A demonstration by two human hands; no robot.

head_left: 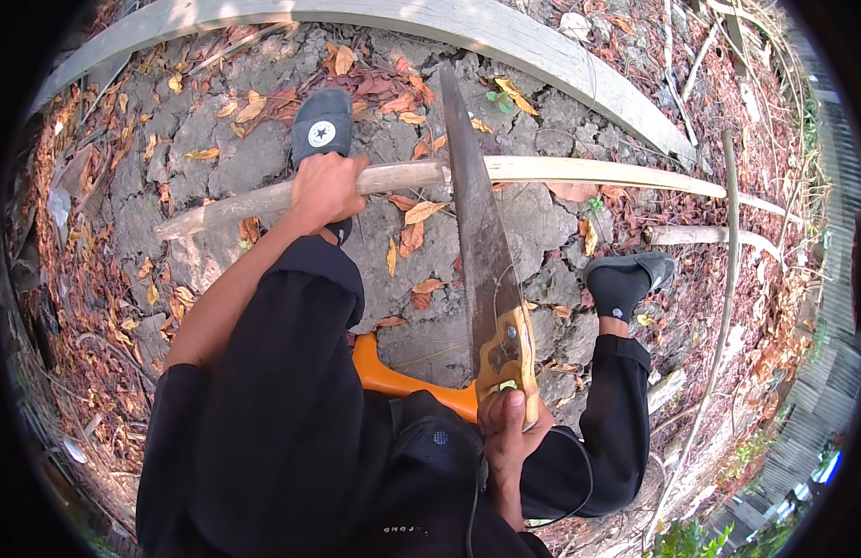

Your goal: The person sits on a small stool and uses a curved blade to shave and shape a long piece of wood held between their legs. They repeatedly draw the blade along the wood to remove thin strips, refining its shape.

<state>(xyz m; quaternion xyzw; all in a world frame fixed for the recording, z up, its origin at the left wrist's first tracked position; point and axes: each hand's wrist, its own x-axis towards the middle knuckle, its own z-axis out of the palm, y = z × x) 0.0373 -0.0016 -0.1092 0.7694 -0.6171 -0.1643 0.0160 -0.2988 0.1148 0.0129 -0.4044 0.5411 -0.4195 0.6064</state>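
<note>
Rusty handsaw [481,251], right hand [507,432] clenching it, crosses pale peeled pole [505,173], left hand [323,191] gripping.

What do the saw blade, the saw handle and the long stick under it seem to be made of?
Saw blade: apparently steel, dull brown-grey, probably rusted or dirty.
Saw handle: looks like varnished wood, yellow-brown and glossy; the right hand grips it.
Long stick: bare wood, pale with the bark off, greyer at the left hand.
</note>
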